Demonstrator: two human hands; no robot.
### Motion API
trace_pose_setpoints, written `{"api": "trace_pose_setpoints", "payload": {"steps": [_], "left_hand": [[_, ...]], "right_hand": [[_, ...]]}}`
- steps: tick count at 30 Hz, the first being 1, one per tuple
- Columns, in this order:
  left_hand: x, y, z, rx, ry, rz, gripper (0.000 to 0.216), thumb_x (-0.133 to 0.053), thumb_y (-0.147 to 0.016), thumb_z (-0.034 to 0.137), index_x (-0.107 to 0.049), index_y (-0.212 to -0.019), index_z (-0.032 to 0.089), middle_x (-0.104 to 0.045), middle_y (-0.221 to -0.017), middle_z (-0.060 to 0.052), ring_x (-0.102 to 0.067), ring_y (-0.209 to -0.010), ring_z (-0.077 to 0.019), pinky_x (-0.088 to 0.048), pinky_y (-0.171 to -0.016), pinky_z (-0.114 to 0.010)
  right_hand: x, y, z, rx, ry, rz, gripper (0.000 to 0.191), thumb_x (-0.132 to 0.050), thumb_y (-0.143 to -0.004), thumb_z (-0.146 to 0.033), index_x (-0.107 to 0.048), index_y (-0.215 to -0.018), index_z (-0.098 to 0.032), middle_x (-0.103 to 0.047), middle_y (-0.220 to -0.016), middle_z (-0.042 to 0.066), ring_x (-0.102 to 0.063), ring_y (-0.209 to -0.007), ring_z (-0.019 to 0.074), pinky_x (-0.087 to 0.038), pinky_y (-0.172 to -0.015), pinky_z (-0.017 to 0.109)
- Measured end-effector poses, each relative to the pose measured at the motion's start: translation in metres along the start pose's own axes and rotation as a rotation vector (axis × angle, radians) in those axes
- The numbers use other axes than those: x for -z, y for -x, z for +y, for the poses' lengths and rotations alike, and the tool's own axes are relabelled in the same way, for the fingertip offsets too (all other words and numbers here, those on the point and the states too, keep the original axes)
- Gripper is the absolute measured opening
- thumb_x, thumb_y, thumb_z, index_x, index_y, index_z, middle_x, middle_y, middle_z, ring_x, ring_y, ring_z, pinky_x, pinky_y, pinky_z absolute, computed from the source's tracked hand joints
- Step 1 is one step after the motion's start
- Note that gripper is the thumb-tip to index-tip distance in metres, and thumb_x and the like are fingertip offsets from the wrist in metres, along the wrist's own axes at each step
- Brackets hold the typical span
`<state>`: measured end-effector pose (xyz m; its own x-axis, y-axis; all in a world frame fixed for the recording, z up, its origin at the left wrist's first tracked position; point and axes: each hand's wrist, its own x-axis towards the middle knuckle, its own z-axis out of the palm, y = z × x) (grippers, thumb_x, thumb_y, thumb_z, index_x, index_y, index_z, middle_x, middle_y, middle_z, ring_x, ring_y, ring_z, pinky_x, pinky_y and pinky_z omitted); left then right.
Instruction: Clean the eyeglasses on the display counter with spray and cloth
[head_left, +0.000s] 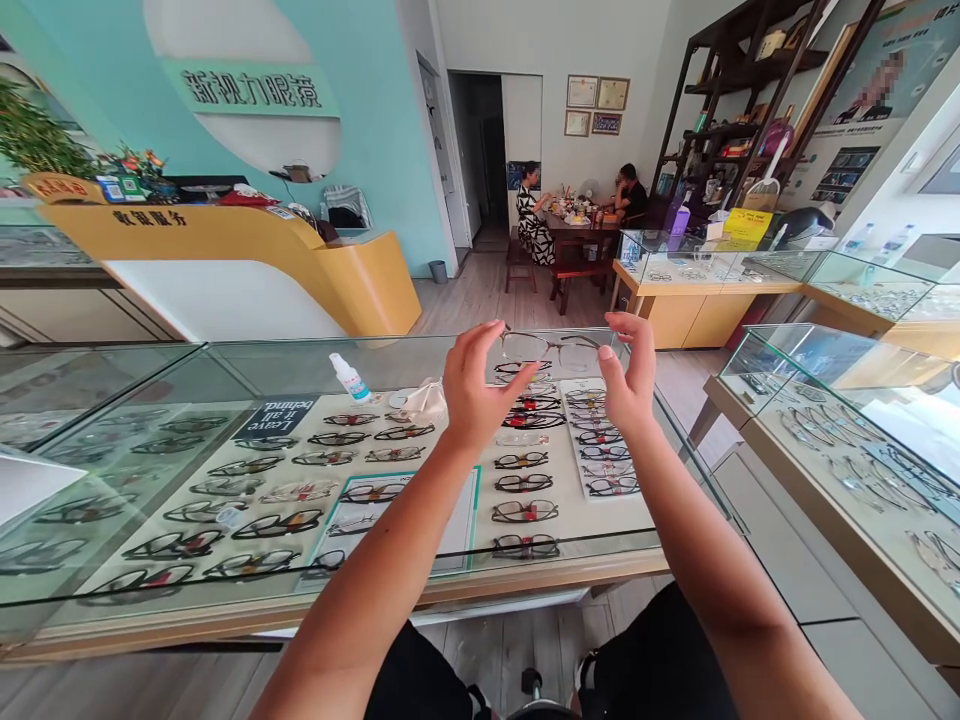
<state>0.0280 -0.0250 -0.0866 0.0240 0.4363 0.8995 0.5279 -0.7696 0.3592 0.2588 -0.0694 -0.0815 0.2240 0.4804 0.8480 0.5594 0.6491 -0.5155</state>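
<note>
A pair of thin-rimmed eyeglasses (553,350) is held up in the air between my two hands, above the far side of a glass display counter. My left hand (476,385) grips its left side, fingertips at the frame and thumb stretched out beneath. At the other side, my right hand (628,385) has its thumb against the end of the eyeglasses, with the index finger curved above. The exact contact of the fingertips is hard to make out. On the counter's glass top, left of my hands, stand a white spray bottle (349,378) and a crumpled pale cloth (424,398).
Rows of eyeglasses (525,483) lie inside the display counter (247,365) below my arms. Another glass showcase (795,350) stands on the right. A yellow reception desk (367,285) is at the back left. Two people sit at a dark table (589,228) far back.
</note>
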Motion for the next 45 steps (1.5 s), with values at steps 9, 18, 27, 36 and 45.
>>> {"api": "trace_pose_setpoints", "payload": {"steps": [9,18,27,36,45], "left_hand": [[0.021,-0.055,0.032,-0.058,0.059,0.253,0.065,-0.086,-0.097,0.061,-0.064,-0.147,0.027,-0.076,-0.139,-0.012,-0.074,-0.129,-0.0303,-0.063,-0.098,-0.045],[0.043,-0.097,0.057,-0.116,0.133,0.385,0.069,-0.089,-0.096,0.06,-0.063,-0.154,0.032,-0.073,-0.141,-0.01,-0.073,-0.131,-0.0303,-0.063,-0.098,-0.043],[0.051,-0.093,0.047,-0.12,0.088,0.342,0.076,-0.093,-0.093,0.062,-0.062,-0.156,0.035,-0.071,-0.146,-0.01,-0.075,-0.133,-0.032,-0.064,-0.105,-0.046],[0.042,-0.088,0.044,-0.077,0.095,0.299,0.07,-0.09,-0.098,0.059,-0.063,-0.157,0.032,-0.072,-0.153,-0.011,-0.075,-0.136,-0.0306,-0.065,-0.112,-0.047],[0.035,-0.091,0.035,-0.124,0.119,0.343,0.068,-0.094,-0.095,0.052,-0.066,-0.153,0.032,-0.071,-0.151,-0.011,-0.076,-0.132,-0.0289,-0.064,-0.108,-0.045]], "right_hand": [[0.0,-0.047,-0.056,0.24,0.08,-0.043,0.059,-0.068,-0.108,-0.049,-0.051,-0.162,-0.031,-0.068,-0.153,0.017,-0.066,-0.144,0.0371,-0.062,-0.117,0.064],[0.0,-0.077,-0.101,0.267,0.004,0.06,0.052,-0.072,-0.109,-0.044,-0.058,-0.158,-0.036,-0.069,-0.155,0.011,-0.07,-0.142,0.0313,-0.063,-0.121,0.059],[0.004,-0.079,-0.098,0.165,0.07,-0.027,0.053,-0.078,-0.105,-0.044,-0.065,-0.156,-0.037,-0.074,-0.149,0.01,-0.074,-0.134,0.0318,-0.067,-0.114,0.057],[0.0,-0.078,-0.088,0.086,0.009,-0.08,0.053,-0.077,-0.103,-0.039,-0.069,-0.155,-0.036,-0.073,-0.155,0.009,-0.074,-0.137,0.0322,-0.069,-0.111,0.057],[-0.008,-0.076,-0.085,0.029,0.0,-0.022,0.055,-0.079,-0.102,-0.042,-0.066,-0.155,-0.037,-0.077,-0.152,0.009,-0.076,-0.14,0.0338,-0.071,-0.109,0.058]]}}
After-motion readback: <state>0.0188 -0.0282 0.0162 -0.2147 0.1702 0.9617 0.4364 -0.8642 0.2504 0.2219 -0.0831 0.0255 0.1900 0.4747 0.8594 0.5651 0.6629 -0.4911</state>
